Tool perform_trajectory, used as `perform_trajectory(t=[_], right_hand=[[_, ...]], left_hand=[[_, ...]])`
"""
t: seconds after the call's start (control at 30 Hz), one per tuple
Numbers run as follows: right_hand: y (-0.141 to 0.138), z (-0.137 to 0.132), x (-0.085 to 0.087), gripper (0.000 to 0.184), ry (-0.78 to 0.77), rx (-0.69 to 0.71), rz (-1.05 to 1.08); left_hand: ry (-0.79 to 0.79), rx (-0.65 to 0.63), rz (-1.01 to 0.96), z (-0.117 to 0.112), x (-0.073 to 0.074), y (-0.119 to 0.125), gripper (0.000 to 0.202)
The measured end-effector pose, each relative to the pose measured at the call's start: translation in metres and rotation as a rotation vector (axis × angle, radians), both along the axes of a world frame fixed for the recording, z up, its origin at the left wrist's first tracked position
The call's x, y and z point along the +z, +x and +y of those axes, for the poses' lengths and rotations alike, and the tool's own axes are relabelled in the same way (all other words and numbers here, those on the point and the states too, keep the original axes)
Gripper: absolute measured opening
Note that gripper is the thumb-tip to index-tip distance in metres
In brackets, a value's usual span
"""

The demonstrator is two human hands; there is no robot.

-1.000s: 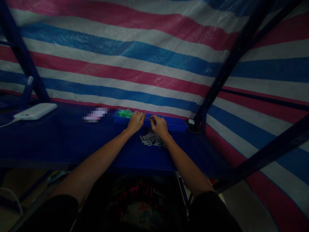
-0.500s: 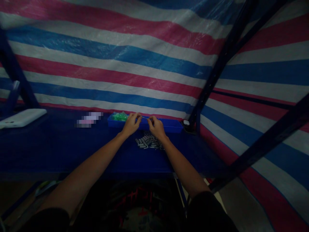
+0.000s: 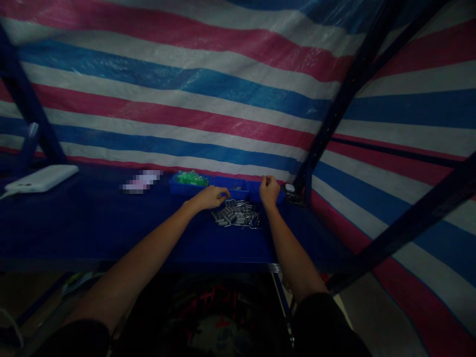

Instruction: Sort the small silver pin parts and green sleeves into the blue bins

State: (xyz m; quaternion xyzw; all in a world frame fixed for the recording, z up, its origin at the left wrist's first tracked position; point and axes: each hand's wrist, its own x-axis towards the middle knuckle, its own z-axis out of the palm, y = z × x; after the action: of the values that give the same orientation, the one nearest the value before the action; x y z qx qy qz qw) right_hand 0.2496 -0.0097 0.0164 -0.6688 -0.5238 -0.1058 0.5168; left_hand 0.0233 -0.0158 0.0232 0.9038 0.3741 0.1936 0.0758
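A heap of small grey metal cylinders [image 3: 235,216] lies on the dark blue table [image 3: 92,223]. My left hand [image 3: 210,197] rests at the heap's left upper edge, fingers curled down onto the pieces. Over the right compartment of a low blue tray [image 3: 238,187] hovers my right hand [image 3: 269,189], closed in a pinch; what it holds is too small to make out. The tray's left compartment holds green pieces [image 3: 191,178].
A white box-like device [image 3: 40,178] lies at the table's left. A blurred pink-white item [image 3: 141,180] sits beside the tray. A striped tarp [image 3: 208,99] forms the back wall. Dark blue frame bars [image 3: 334,114] cross on the right, near a small white-capped object [image 3: 289,188].
My hands were close together above the tray, pinching a thin piece between them. Now they are apart: the left dropped onto the heap, the right moved right over the tray's end.
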Motion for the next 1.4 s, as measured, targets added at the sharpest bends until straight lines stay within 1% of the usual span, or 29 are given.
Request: perform_trajectory(t=[0.1, 0.2, 0.4, 0.5, 0.63, 0.83, 1.03, 1.17, 1.27, 1.33, 1.4], right_hand=[[0.0, -0.002, 0.0, 0.027, -0.059, -0.03, -0.011], [-0.003, -0.002, -0.001, 0.026, -0.118, -0.061, -0.027], [-0.003, -0.004, -0.001, 0.025, -0.226, -0.151, -0.06], [-0.004, -0.007, -0.002, 0.024, -0.288, -0.181, -0.09], [-0.006, -0.009, -0.001, 0.026, -0.321, -0.212, -0.127], [-0.009, -0.012, 0.003, 0.028, -0.337, -0.235, -0.131], [-0.011, -0.016, 0.005, 0.029, -0.37, -0.21, -0.151], [-0.01, -0.015, 0.004, 0.03, -0.379, -0.192, -0.158], [-0.009, -0.014, 0.003, 0.032, -0.357, -0.17, -0.164], [-0.01, -0.012, 0.002, 0.033, -0.318, -0.128, -0.167], [-0.013, -0.011, 0.003, 0.032, -0.264, -0.047, -0.17]], left_hand=[[-0.054, -0.021, 0.113, 0.001, -0.003, -0.003, 0.027], [-0.075, -0.027, 0.159, 0.002, -0.006, -0.005, 0.027], [-0.082, 0.089, 0.195, 0.002, -0.008, -0.004, 0.023], [-0.085, 0.149, 0.209, 0.003, -0.009, -0.005, 0.025], [-0.111, 0.165, 0.221, 0.003, -0.01, -0.005, 0.028], [-0.11, 0.196, 0.266, 0.001, -0.009, -0.002, 0.023], [-0.106, 0.098, 0.251, 0.001, -0.01, 0.003, 0.023], [-0.113, 0.089, 0.225, 0.0, -0.01, 0.004, 0.024], [-0.13, 0.099, 0.188, 0.0, -0.011, 0.004, 0.023], [-0.128, 0.099, 0.149, 0.002, -0.011, 0.004, 0.021], [-0.079, 0.096, 0.094, 0.004, -0.012, 0.004, 0.019]])
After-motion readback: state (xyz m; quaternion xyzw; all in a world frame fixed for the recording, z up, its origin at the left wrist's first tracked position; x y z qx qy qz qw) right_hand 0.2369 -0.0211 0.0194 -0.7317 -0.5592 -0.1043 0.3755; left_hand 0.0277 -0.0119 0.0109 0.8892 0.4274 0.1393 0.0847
